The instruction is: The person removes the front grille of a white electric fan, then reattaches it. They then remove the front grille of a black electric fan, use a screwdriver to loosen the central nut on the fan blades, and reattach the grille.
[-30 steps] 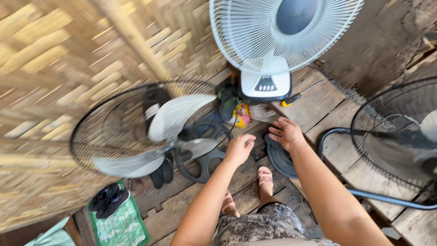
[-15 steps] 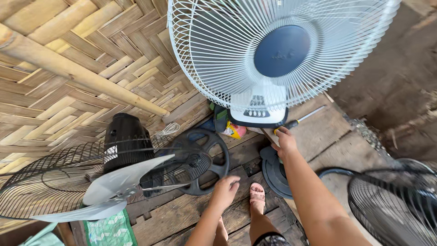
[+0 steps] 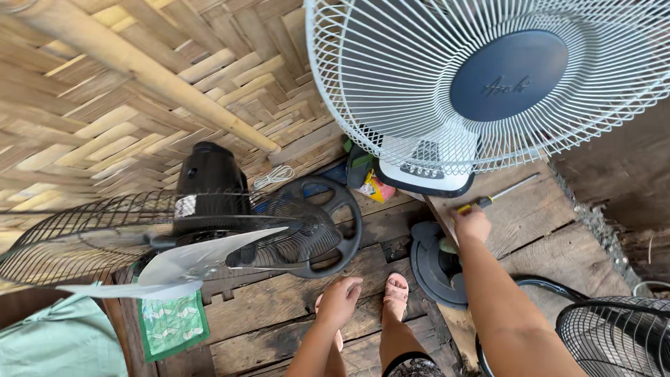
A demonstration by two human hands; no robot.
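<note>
Woven bamboo wall (image 3: pixel 105 105) at the far left, with a thick bamboo pole (image 3: pixel 139 70) running across it, and rough wooden floor planks (image 3: pixel 279 314) underneath.

The right hand (image 3: pixel 472 225) is stretched out ahead, arm nearly straight and angled up from the lower right, fingers curled round the yellow handle of a screwdriver (image 3: pixel 497 197). The shaft pokes out to the far right and lies along a raised wooden plank (image 3: pixel 537 216). So that hand is clenched on the tool, right below the control box of the big white fan (image 3: pixel 488 84), which stands upright and fills the top right.

The left hand (image 3: pixel 340 299) hangs low near the middle with loose fingers pointing down, gripping nothing, just above a foot in a pink sandal (image 3: pixel 396 287). It's well apart from the screwdriver, which sits further off and to the right.

Left of that hand, a black fan (image 3: pixel 209 202) lies tipped over, its wire grille (image 3: pixel 105 237) and pale blade (image 3: pixel 188 265) facing the camera. A round black fan base (image 3: pixel 429 262) sits on the floor just under the right forearm. Another black grille (image 3: pixel 614 335) shows at the near right corner.
</note>
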